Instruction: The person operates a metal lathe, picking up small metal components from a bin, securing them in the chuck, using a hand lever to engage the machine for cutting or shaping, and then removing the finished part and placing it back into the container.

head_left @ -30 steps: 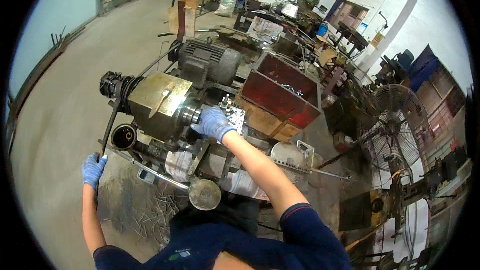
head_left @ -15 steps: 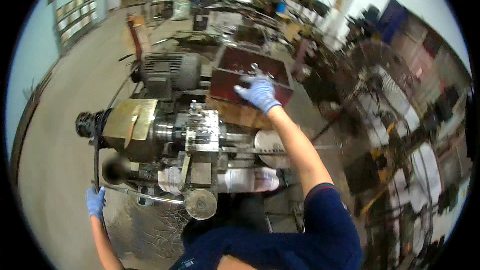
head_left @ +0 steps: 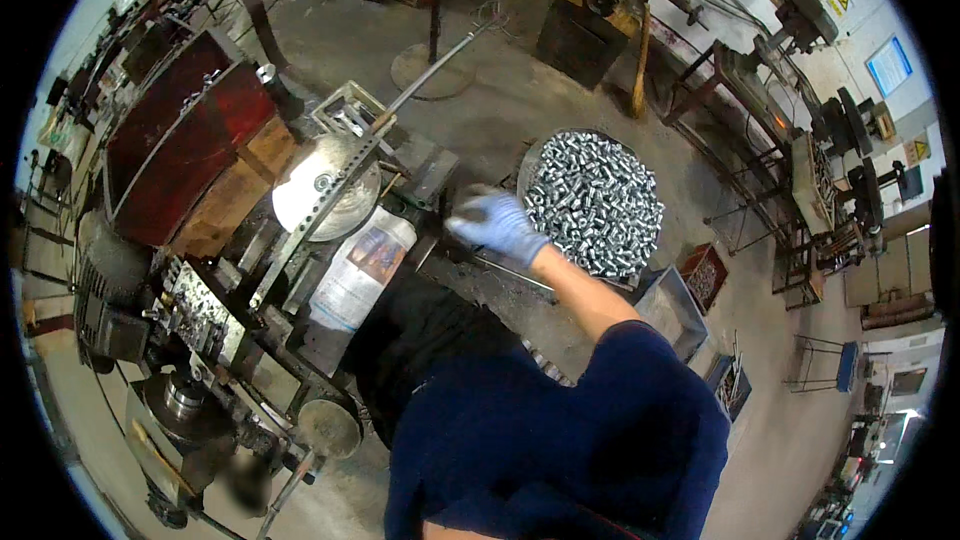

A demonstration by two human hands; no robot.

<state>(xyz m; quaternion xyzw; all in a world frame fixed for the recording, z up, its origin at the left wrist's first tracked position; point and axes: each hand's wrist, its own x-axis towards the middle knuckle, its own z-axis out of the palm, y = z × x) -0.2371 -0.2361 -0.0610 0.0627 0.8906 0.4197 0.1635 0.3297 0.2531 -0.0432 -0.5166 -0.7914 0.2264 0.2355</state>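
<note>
My right hand (head_left: 500, 228), in a blue-and-white knit glove, reaches in from the lower right over the floor beside the machine. Motion smears its fingers, and I cannot make out whether anything is in them. Just to its right stands a container heaped with short shiny metal cylinders (head_left: 592, 205). My left hand is not in view. The lathe-like machine (head_left: 205, 310) fills the left side, with a printed paper sheet (head_left: 362, 265) on its bed and a round metal disc (head_left: 330, 428) at its front. A dark red metal box (head_left: 185, 145) stands behind it.
A long perforated bar (head_left: 325, 195) slants across the machine and out over the floor. Beyond the heaped cylinders lie a grey bin (head_left: 668, 312) and a small red box (head_left: 704, 278) of parts. A broom (head_left: 641, 60) leans by a workbench; drilling machines (head_left: 850, 170) line the right.
My view has swung to the right. My right hand has left the red box and is now beside the heaped metal cylinders. My left hand, earlier at a lever, has dropped out of view.
</note>
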